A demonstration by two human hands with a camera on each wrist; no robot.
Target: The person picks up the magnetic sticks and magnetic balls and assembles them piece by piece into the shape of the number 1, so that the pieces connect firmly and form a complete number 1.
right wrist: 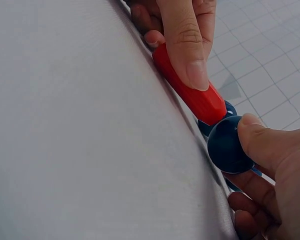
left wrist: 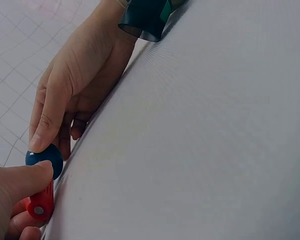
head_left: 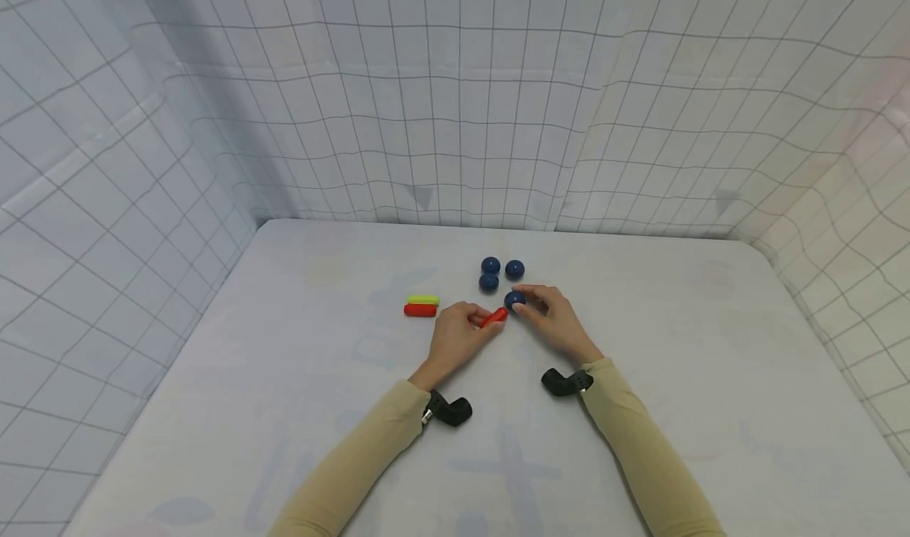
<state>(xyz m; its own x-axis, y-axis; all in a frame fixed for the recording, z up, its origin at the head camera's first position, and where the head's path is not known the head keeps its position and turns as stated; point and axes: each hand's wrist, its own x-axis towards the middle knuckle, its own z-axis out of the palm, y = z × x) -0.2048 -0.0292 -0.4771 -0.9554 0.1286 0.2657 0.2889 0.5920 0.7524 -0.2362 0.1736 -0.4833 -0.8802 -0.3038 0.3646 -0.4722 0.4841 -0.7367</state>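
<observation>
Between the thumb and fingers of my left hand [head_left: 456,338] is a short red rod [head_left: 495,317]. One end of this rod [left wrist: 38,210] shows a round silvery disc. My right hand [head_left: 559,328] pinches a glossy dark blue ball [head_left: 514,300] with thumb and fingers. In the right wrist view the rod's far end lies right at the ball [right wrist: 229,145]; whether they touch I cannot tell. Both hands are low over the white tabletop, close together. Just behind them sit three more dark blue balls, among them one at the back right [head_left: 515,269].
Left of my left hand, a yellow-green rod [head_left: 423,299] and another red rod [head_left: 420,310] lie side by side. White cloth with a grid pattern [head_left: 498,126] encloses the table [head_left: 682,324] at the back and sides. A dark wrist device [head_left: 566,382] is on each arm.
</observation>
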